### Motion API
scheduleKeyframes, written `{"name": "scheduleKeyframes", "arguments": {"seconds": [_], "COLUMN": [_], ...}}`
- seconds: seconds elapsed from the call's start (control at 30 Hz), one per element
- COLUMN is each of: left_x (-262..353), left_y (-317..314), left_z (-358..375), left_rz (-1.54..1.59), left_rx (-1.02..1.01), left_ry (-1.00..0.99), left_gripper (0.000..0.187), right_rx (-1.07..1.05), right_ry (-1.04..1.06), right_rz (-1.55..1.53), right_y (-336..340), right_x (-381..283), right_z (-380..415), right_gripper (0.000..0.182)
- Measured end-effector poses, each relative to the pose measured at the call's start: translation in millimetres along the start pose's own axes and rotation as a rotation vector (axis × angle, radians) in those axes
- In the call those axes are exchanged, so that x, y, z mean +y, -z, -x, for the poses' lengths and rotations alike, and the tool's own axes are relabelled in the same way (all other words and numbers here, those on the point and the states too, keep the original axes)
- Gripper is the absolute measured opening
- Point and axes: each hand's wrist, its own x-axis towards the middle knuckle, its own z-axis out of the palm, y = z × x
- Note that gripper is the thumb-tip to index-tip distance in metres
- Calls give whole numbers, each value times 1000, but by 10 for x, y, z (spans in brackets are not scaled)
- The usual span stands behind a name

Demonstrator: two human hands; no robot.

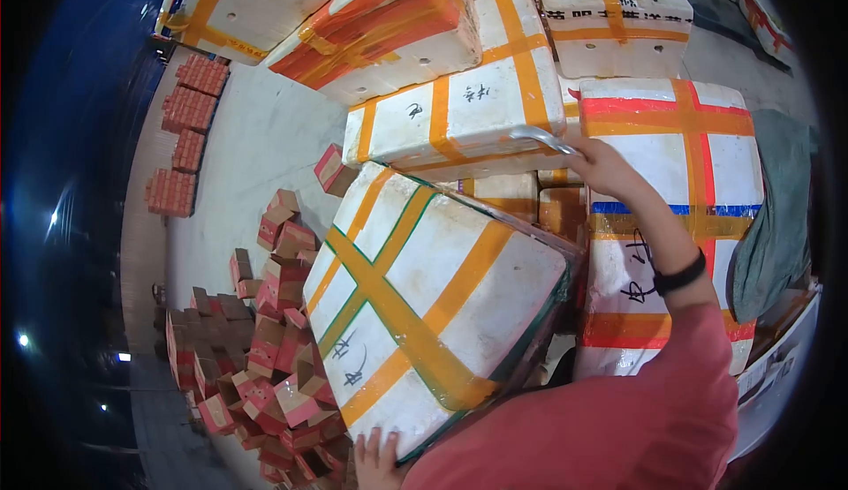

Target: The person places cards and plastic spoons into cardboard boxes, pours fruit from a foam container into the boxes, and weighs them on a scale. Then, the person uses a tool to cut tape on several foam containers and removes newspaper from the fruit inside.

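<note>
My right hand (605,168) is closed around a curved metal hook (543,139), whose bent end lies against the front edge of a white foam box (455,115) wrapped with orange tape. Nearer to me, a large white foam box (433,278) leans at a tilt, crossed by orange and green-edged tape with handwriting on it. At its lower corner my left hand (377,462) rests with the fingers spread on the white surface. A black band circles my right wrist.
More taped foam boxes (614,31) are stacked behind, and a tall one (671,163) stands at right beside a dark green cloth (777,199). Many red cartons (274,349) lie heaped on the floor at left. Stacks of red packs (190,106) line the far wall.
</note>
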Motion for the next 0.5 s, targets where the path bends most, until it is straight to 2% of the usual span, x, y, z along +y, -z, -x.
{"name": "scheduleKeyframes", "arguments": {"seconds": [0.03,0.07,0.1,0.17,0.27,0.33,0.4,0.43,0.5], "left_x": [24,-21,-42,-10,-15,-24,16,-2,-69], "left_y": [163,214,204,283,274,226,245,254,183], "left_z": [-96,-79,-60,-64,-44,-29,-19,9,55], "left_rz": [-123,-148,-176,-171,-200,-236,-249,-213,-276], "left_rx": [112,125,141,154,137,117,62,13,22], "left_ry": [-159,-162,-161,-135,-119,-115,-64,-65,-66], "left_gripper": [63,63,64,65,65,57,46,27,21], "right_rx": [-2,-159,-230,-334,-294,-194,-159,-150,-219], "right_ry": [91,29,35,99,261,232,220,210,142], "right_rz": [-49,-184,-182,-35,387,26,25,24,-10], "right_y": [-204,-427,-673,-1383,-2187,-2325,-2602,-2753,-2982], "right_x": [110,114,99,-44,-239,-357,-381,-378,-340], "right_z": [-228,-491,-739,-1283,-1762,-1778,-1901,-1991,-2115], "right_gripper": [31,30,31,33,38,38,35,34,35]}}
